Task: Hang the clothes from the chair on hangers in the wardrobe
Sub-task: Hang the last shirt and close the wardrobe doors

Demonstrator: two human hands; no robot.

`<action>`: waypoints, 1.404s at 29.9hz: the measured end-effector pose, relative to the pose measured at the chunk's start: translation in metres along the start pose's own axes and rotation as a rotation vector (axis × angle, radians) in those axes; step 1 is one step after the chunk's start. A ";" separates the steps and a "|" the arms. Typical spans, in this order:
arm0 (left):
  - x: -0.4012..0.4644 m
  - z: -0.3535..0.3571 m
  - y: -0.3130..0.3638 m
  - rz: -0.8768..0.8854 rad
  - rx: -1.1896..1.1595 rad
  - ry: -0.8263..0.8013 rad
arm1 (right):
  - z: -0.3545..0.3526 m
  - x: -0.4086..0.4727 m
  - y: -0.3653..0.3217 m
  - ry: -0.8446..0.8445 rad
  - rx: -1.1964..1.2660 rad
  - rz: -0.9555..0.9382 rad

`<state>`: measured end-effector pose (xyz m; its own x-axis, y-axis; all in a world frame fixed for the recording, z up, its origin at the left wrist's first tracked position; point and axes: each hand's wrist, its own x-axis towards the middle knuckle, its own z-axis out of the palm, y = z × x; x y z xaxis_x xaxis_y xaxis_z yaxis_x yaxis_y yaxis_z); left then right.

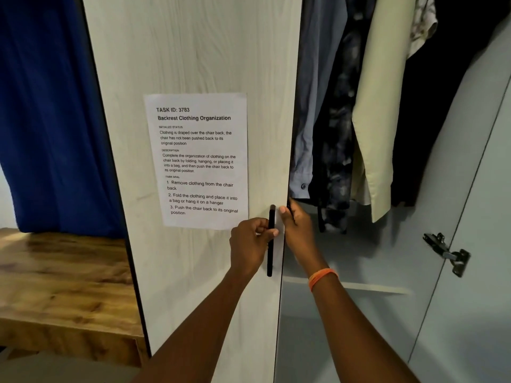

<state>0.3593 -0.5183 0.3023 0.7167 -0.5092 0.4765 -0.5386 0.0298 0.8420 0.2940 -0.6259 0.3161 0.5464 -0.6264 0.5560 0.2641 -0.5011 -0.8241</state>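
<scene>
At centre frame, the left hand is curling its fingers around the black vertical bar handle of the pale wood-grain wardrobe door. Just beside it, the right hand is wrapping its fingers over the door's free edge, thumb lying against the front face; the fingertips are passing behind the edge and are hidden. An orange wristband is sitting on the right wrist.

A white printed task sheet is hanging on the door face, its lower right corner touching the left hand.

At upper right, the wardrobe interior is standing open. Garments are hanging there side by side: a grey-blue buttoned shirt, a dark patterned shirt, a cream garment and a pale floral-print piece. The hangers themselves are out of frame, and the rightmost section is too dark to judge. A black metal hinge is fixed on the light grey inner panel at right.

At left, a deep blue curtain is hanging above a brown wooden surface.

The chair is not appearing in this view.
</scene>
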 end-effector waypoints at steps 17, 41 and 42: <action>-0.008 0.010 0.011 -0.055 0.046 0.125 | 0.003 -0.007 0.000 0.179 -0.194 0.204; -0.305 0.160 0.132 -0.101 -0.254 -0.463 | -0.255 -0.317 -0.089 1.130 -0.717 0.356; -0.309 0.165 0.138 -0.090 -0.247 -0.476 | -0.265 -0.320 -0.090 1.177 -0.756 0.334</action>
<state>-0.0099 -0.4988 0.2298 0.4444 -0.8507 0.2807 -0.3234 0.1399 0.9359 -0.1148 -0.5388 0.2411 -0.5636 -0.7086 0.4246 -0.4247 -0.1923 -0.8847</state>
